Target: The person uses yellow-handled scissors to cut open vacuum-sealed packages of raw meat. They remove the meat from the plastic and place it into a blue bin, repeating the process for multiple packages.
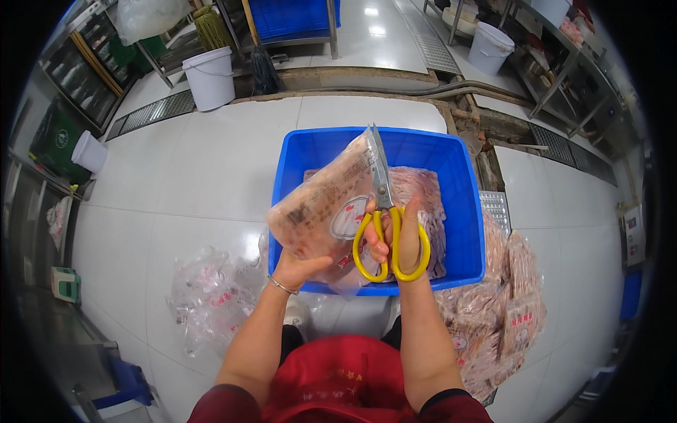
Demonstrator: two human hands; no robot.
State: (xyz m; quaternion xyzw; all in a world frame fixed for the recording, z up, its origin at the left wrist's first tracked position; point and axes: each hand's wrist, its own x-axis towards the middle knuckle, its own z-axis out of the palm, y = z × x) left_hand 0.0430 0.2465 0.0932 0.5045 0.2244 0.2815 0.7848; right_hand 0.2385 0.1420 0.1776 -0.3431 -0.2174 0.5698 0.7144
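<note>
A clear plastic bag of frozen pinkish meat [317,195], printed with writing and a logo, is held tilted over a blue plastic crate [460,211]. My left hand [299,269] grips the bag's lower left edge and wears a bracelet at the wrist. In my right hand [404,232] are scissors with yellow handles [424,248]. Their steel blades point away from me, lying along the bag's right edge with the tips slightly apart. Inside the crate, unwrapped blocks of similar frozen meat [418,185] lie beneath the bag.
Crumpled empty plastic bags [211,296] lie on the tiled floor left of the crate. Several packed meat bags [492,312] are piled at the right. Beyond the crate runs an uncovered floor channel [365,79] with a hose [449,87]. A white bucket [210,79] stands far left.
</note>
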